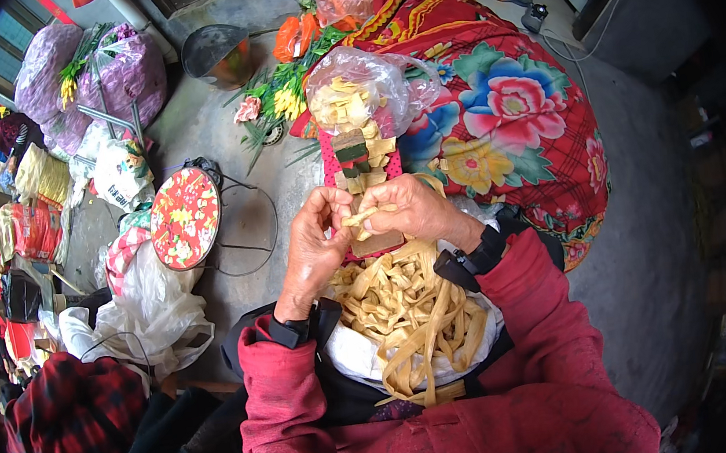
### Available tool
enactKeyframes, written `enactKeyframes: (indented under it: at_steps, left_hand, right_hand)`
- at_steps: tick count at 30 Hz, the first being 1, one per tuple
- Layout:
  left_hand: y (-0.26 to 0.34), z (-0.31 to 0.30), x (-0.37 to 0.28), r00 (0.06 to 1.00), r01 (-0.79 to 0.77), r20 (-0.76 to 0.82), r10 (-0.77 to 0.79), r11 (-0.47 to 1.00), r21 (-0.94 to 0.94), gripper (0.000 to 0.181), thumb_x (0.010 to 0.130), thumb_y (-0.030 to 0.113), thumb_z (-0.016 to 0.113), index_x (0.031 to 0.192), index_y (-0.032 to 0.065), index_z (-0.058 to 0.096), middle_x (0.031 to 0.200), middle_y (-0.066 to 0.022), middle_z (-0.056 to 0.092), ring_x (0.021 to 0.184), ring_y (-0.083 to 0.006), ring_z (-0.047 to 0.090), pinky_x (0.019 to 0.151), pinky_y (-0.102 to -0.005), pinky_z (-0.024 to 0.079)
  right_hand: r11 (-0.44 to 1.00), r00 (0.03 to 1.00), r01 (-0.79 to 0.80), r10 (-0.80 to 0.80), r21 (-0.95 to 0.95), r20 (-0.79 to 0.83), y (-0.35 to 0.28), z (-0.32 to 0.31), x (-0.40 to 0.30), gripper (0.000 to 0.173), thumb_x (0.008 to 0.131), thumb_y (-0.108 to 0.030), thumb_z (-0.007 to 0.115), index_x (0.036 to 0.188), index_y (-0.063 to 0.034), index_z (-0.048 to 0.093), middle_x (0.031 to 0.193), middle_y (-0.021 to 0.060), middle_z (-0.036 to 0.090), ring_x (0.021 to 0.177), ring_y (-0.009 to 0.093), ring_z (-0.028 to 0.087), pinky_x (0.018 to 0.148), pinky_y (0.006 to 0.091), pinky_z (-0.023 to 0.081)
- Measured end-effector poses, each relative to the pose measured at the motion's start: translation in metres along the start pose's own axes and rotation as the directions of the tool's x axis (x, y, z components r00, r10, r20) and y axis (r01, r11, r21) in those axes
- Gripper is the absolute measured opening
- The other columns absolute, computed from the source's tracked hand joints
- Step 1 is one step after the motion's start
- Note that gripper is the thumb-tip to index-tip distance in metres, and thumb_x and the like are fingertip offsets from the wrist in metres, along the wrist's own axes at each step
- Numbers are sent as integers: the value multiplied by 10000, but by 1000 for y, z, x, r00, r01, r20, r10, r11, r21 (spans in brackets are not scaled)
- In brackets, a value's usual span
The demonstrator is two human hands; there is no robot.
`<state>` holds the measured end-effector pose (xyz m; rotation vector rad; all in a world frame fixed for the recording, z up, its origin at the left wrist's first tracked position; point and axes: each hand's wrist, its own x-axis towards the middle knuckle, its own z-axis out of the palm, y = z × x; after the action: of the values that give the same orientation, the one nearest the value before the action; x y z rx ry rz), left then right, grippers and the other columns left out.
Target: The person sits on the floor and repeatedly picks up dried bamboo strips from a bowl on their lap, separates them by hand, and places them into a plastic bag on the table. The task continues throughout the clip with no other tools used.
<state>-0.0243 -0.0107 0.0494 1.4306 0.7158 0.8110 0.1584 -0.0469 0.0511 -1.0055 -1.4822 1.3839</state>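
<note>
Between my left hand [320, 231] and my right hand [407, 205] stretches a pale yellow strip [365, 215], pinched at its ends by fingers and thumbs. Both hands hover over a wooden block [378, 243] that lies on a pink dotted cloth [330, 163]. Just beyond them stands a wooden block with green and red bands [351, 153], with short pale pieces beside it. On my lap a white sack [357, 350] bears a heap of long tan strips [403, 288]. A clear plastic bag [399, 67] farther off contains short flat yellowish pieces [343, 104].
A red floral quilt [517, 111] bulges at right. A round floral-topped stool [186, 218] lies tipped at left near plastic bags [160, 314]. Artificial flowers [288, 98] and a dark bucket [217, 57] are on the concrete floor. Other people, one in red-black plaid [77, 415], sit at left.
</note>
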Motion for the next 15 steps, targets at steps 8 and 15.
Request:
enactKeyframes:
  at_steps: [8,15]
  left_hand:
    - [-12,0,2,951,-194,-190,243,951,241,201,758,-61,657,888,30,533,740,32,513,609,-37,455,562,-191,402]
    - [15,-7,-6,979,201,6,-201,979,-1,196,898,164,611,754,40,563,615,66,486,524,-9,384,470,-183,302]
  right_hand:
    - [827,962,-270,207,492,181,3,-7,-3,258,916,-252,577,1047,-43,653,653,-127,462,553,-36,336,479,148,236]
    - [991,994,1,13,131,-110,5,4,0,246,945,-248,548,986,-24,643,700,-72,553,667,13,482,571,208,416]
